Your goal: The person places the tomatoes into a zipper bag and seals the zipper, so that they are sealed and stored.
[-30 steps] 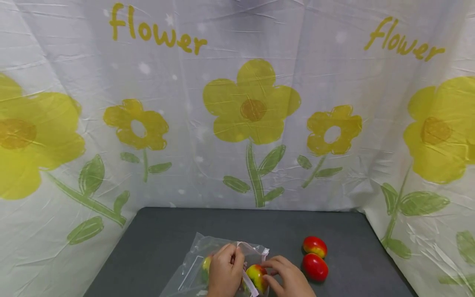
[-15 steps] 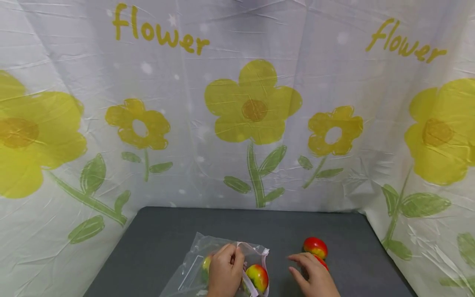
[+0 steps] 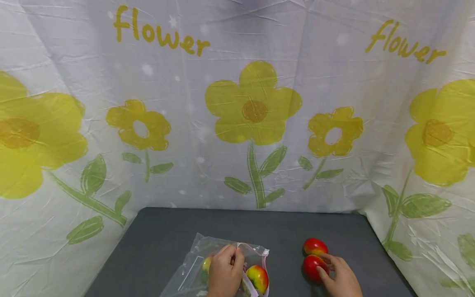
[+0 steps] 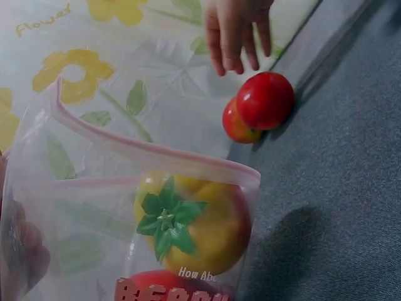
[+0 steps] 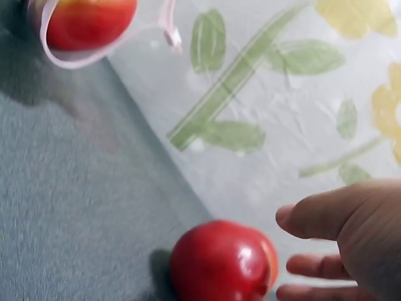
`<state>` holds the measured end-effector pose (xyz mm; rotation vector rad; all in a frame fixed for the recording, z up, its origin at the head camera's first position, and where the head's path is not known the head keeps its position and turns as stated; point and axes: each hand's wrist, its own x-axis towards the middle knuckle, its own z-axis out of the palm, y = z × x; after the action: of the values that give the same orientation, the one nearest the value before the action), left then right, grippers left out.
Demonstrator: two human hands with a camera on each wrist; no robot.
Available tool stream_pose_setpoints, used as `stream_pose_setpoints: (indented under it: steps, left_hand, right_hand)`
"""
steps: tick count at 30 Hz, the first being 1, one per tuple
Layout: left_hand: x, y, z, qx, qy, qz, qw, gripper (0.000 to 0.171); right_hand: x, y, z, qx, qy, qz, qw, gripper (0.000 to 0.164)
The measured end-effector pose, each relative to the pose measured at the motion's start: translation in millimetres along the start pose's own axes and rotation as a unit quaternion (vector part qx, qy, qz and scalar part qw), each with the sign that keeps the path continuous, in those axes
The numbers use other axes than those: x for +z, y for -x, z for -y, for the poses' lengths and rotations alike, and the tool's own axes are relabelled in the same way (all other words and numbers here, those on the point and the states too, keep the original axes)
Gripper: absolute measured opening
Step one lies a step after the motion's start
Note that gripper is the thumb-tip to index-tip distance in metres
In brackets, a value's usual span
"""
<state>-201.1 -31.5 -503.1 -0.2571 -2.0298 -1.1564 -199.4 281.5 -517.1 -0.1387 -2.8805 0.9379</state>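
Observation:
A clear zip bag with a pale pink rim [image 3: 265, 264] lies on the dark table, its mouth spread. My left hand [image 3: 224, 274] pinches the rim from above. Inside sits a yellow-red tomato [image 4: 213, 238] with a green leafy top, and below it something red, partly hidden by printed lettering. On the right, my right hand [image 3: 342, 275] is beside a glossy red tomato [image 3: 312, 267], thumb and fingers spread around its side. The right wrist view shows a small gap between fingers and tomato. Touching that tomato from behind is a red-yellow fruit [image 3: 315, 246].
A dark grey table [image 3: 167, 225] carries everything. White sheeting [image 3: 193, 173] printed with yellow flowers stands upright behind and along both sides. A yellowish fruit [image 3: 205, 266] shows through the bag, left of my left hand.
My right hand has moved right, from the fruit at the bag's mouth to the red tomato. My left hand stays on the bag's rim.

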Motion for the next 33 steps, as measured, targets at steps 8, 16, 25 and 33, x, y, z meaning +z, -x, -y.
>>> stream_pose_setpoints:
  steps: [8, 16, 25, 33]
  left_hand:
    - [-0.5, 1.1, 0.1, -0.01, 0.011, 0.007, 0.9999, 0.048]
    - [0.8, 1.7, 1.5, 0.005, 0.005, -0.005, 1.0, 0.048]
    - [1.0, 1.9, 1.9, -0.002, 0.001, -0.002, 1.0, 0.048]
    - [1.4, 0.7, 1.5, 0.004, 0.0, -0.006, 1.0, 0.048]
  right_hand:
    - [14, -12, -29, 0.086, 0.021, 0.083, 0.993, 0.08]
    - [22, -8, -31, 0.121, 0.005, 0.072, 0.99, 0.089]
    - [24, -2, -21, 0.17, -0.029, 0.066, 0.983, 0.094]
    - [17, 6, -5, 0.131, -0.069, 0.067, 0.987, 0.099]
